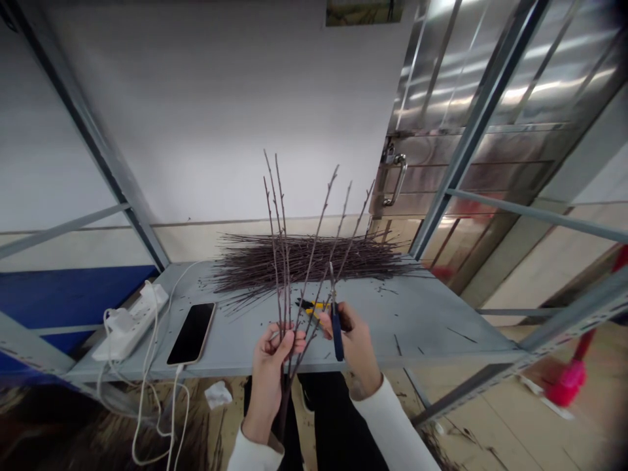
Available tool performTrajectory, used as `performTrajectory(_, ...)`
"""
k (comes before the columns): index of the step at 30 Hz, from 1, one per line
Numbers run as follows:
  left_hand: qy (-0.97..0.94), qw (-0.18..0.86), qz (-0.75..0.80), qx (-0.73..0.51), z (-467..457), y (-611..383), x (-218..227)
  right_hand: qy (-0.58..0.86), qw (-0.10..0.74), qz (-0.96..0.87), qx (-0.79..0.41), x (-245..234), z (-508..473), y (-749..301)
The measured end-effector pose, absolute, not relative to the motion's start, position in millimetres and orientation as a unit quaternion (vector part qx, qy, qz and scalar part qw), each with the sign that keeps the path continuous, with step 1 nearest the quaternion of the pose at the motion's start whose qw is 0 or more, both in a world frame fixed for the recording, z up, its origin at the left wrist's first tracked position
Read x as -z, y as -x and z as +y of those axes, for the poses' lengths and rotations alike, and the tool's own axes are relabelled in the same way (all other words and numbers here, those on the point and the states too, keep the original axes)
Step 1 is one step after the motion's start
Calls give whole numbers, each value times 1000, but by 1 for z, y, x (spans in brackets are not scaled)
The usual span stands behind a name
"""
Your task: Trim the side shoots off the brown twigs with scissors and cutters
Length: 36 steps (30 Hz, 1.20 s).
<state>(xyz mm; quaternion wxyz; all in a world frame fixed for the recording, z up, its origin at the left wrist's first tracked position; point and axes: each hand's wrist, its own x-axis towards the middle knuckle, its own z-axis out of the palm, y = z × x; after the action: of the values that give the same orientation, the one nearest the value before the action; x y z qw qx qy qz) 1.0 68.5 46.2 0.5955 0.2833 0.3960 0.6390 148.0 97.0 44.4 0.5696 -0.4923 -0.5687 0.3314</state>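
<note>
My left hand is closed around the lower stem of a branched twig, whose several thin shoots fan upward in front of the wall. In my right hand is a pair of shears with dark blue handles, blades pointing up beside the rightmost shoots. Whether the blades touch a shoot I cannot tell. Behind both hands, yellow-and-black pliers lie on the grey shelf, partly covered by the shoots and my fingers. A wide pile of dark twigs lies along the shelf's back.
A phone with a cable and a white power strip rest on the left of the grey shelf. Metal posts frame both sides. Twig scraps are scattered about. Crumpled paper lies on the floor.
</note>
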Motion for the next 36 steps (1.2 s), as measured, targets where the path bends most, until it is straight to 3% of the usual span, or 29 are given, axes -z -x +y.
performTrajectory(7, -297, 592, 403, -631, 69, -2, -46, 512, 449, -682, -268, -28, 90, -173)
performTrajectory(11, -312, 582, 408, -630, 69, -3, -45, 488, 448, -732, -160, -25, 82, -182)
performTrajectory(25, -369, 583, 417, -592, 65, -8, -49, 432, 285, -842, 153, -58, 101, -224)
performTrajectory(36, -348, 605, 403, -592, 65, -9, -48, 403, 351, -830, 159, -47, 104, -229)
